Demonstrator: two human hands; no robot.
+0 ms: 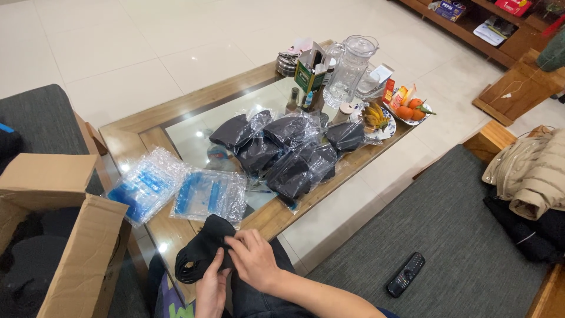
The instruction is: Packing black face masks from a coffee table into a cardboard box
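My left hand point(210, 288) and my right hand point(254, 259) both grip a black cloth item point(199, 250) over my lap, at the near edge of the wood-and-glass coffee table point(126, 138). On the table, just beyond my hands, lie two stacks of clear plastic bags with blue print point(209, 195) point(146, 182). Farther along the table sits a pile of several black cloth items sealed in clear bags point(288, 153).
An open cardboard box point(76, 253) holding dark items stands at my left. A glass jug point(350, 68), small bottles, a plate of fruit point(410, 110) and bananas point(375, 118) crowd the table's far end. A remote control point(405, 274) and jackets point(532, 176) lie on the grey sofa.
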